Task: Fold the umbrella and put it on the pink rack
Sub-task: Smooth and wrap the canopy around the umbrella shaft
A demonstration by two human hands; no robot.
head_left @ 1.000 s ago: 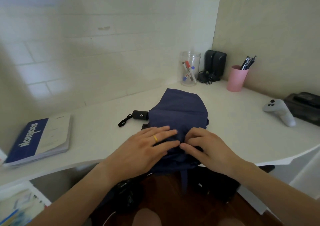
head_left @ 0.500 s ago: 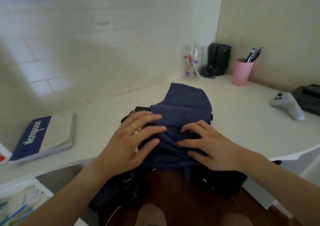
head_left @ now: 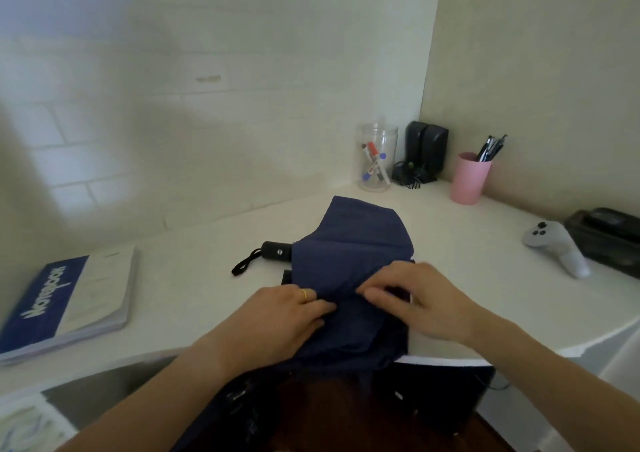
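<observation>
Both hands press navy umbrella (head_left: 349, 261); book (head_left: 65, 304) reads "Notebook".

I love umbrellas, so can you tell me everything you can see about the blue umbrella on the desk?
The umbrella is dark navy, with soft, thin-looking fabric lying in loose folds, not yet tidily wrapped. Its black handle pokes out to the left, trailing a black wrist loop. It lies flat on the white desk, and its near part hangs over the desk's front edge. The left hand and the right hand both press on the cloth near the middle, fingers pinching folds.
</observation>
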